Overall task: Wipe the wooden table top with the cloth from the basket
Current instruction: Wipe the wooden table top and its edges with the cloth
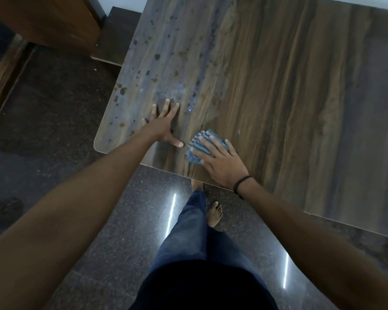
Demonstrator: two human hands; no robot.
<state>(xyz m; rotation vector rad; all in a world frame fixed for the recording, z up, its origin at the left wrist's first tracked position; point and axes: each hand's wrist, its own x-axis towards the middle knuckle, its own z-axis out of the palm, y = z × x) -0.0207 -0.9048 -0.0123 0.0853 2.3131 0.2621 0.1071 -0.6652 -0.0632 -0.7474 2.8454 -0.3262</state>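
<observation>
The wooden table top fills the upper right of the head view, its near-left corner towards me. A blue-grey checked cloth lies on it close to the front edge. My right hand lies flat on the cloth with fingers spread, pressing it to the wood. My left hand rests palm down on the bare wood just left of the cloth, fingers straight and spread. Dark wet spots and a dull film cover the table's left strip; the wood to the right looks browner. No basket is in view.
Glossy dark stone floor lies left of and below the table. A brown wooden cabinet or door stands at the top left. My legs in blue jeans and a bare foot are beside the table's front edge.
</observation>
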